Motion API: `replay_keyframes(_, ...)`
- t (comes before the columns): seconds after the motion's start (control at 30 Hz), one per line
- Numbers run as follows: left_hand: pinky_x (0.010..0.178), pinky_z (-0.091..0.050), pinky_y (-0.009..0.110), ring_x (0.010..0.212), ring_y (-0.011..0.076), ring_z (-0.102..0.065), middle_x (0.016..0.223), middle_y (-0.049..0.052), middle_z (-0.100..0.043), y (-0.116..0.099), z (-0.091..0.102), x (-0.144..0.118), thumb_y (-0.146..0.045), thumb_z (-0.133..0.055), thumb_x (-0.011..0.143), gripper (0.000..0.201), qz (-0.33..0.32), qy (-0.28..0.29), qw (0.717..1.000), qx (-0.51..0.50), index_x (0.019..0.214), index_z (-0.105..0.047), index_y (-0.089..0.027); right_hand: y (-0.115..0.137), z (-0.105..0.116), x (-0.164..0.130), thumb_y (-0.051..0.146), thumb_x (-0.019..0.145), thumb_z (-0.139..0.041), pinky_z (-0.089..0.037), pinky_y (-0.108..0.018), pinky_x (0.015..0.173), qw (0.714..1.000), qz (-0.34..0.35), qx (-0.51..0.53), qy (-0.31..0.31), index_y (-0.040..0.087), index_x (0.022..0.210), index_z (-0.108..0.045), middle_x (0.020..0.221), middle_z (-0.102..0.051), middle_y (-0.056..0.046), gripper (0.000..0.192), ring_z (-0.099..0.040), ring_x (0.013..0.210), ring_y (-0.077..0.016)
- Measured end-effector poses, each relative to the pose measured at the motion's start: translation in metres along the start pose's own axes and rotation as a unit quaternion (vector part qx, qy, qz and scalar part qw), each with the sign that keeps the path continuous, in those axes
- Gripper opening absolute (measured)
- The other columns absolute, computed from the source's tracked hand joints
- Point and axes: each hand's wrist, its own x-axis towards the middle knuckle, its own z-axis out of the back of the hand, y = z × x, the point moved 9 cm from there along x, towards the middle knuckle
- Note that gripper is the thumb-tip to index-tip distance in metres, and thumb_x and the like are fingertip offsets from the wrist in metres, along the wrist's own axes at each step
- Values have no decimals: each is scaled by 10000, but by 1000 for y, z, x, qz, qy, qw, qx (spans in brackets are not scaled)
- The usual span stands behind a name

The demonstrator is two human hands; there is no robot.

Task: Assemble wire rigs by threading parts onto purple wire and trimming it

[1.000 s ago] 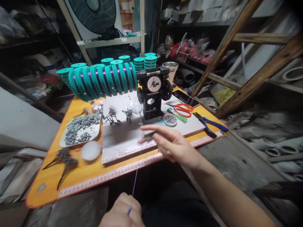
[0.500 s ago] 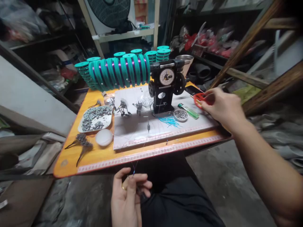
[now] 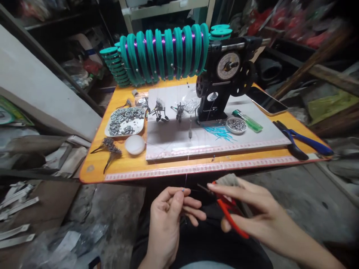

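Note:
My left hand (image 3: pixel 169 215) is closed in a pinch on a thin line (image 3: pixel 186 180), with a small blue bit at the fingertips. The line rises from my fingers over the table's front edge. Red-handled scissors (image 3: pixel 232 219) are in my right hand (image 3: pixel 258 203), their dark tips pointing left toward the pinch, apart from my left fingers. A small grey weight (image 3: pixel 190 133) appears on the line above the white board. Beyond, teal spools (image 3: pixel 168 52) wound with purple line sit on the shaft of a black winding machine (image 3: pixel 211 102).
On the orange table (image 3: pixel 95 166) are a tray (image 3: pixel 123 133) of grey pieces, a white bowl (image 3: pixel 135 144), blue strips (image 3: pixel 218 132), a dish (image 3: pixel 236 126) of metal bits, a green tube (image 3: pixel 248 121), a phone (image 3: pixel 267 101) and blue-handled pliers (image 3: pixel 308 142).
My right hand has brought the scissors from the table's right side down and left, close to my left hand. The view has shifted nearer; the pliers and phone are now uncovered.

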Motion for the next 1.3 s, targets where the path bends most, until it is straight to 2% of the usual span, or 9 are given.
replay_keyframes(0.1,448,-494,166,484,131,-672,607,32,-707,-3,0,1,-346,-755,784,230,-27,9,1000,8,830,-714,-124,1,-19,-7,100,817,-654,-565,-203,627,1000,0,18,1,388,1323,-581,926,-664,-14,586,-667,752,-126)
replay_keyframes(0.2,466,-522,180,491,126,-671,623,27,-712,-5,-1,2,-325,-738,806,190,-48,39,998,5,855,-734,-142,1,-25,-11,138,809,-672,-583,-236,679,999,-1,-18,-29,367,1329,-582,953,-650,-30,575,-669,792,-149)
replay_keyframes(0.4,484,-536,180,500,117,-673,641,18,-719,-10,0,2,-299,-718,830,141,-83,41,996,4,870,-742,-166,0,-25,-15,157,845,-649,-586,-238,693,998,13,-34,-56,351,1337,-579,960,-640,-39,533,-665,794,-149)
replay_keyframes(0.53,481,-530,182,489,114,-665,637,10,-713,-12,6,2,-303,-722,825,144,-97,1,995,0,868,-733,-167,5,-9,-23,113,825,-657,-585,-241,621,991,26,4,-128,357,1337,-571,1038,-631,-72,574,-657,770,-166)
replay_keyframes(0.6,485,-532,187,493,116,-665,635,9,-711,-11,5,2,-304,-716,831,144,-102,5,995,7,876,-731,-168,6,-11,-23,113,829,-645,-576,-225,593,993,26,3,-114,341,1322,-593,1008,-629,-72,546,-658,751,-161)
replay_keyframes(0.73,493,-550,219,483,129,-661,627,18,-711,-10,1,0,-327,-712,833,170,-106,14,994,31,878,-736,-166,6,-25,-15,121,862,-608,-588,-250,716,997,37,-49,-54,332,1349,-572,1015,-649,-62,532,-675,836,-163)
replay_keyframes(0.87,474,-547,234,458,138,-651,620,21,-714,-10,-2,-4,-358,-750,791,199,-95,-12,995,27,838,-738,-165,5,-27,-12,128,886,-586,-579,-240,726,994,54,-74,-57,332,1377,-541,1017,-636,-59,534,-666,850,-147)
replay_keyframes(1.03,457,-545,234,454,144,-653,610,17,-709,-12,-6,-5,-378,-767,770,223,-89,-10,996,24,825,-733,-164,5,-27,-13,129,897,-569,-574,-234,715,994,55,-74,-62,332,1379,-540,997,-625,-56,523,-658,837,-142)
replay_keyframes(1.3,485,-570,214,489,135,-678,650,19,-726,-11,-2,-3,-300,-701,847,141,-121,10,992,41,871,-729,-163,3,-27,-13,130,895,-590,-565,-230,686,993,56,-84,-57,330,1381,-539,971,-625,-52,528,-655,807,-142)
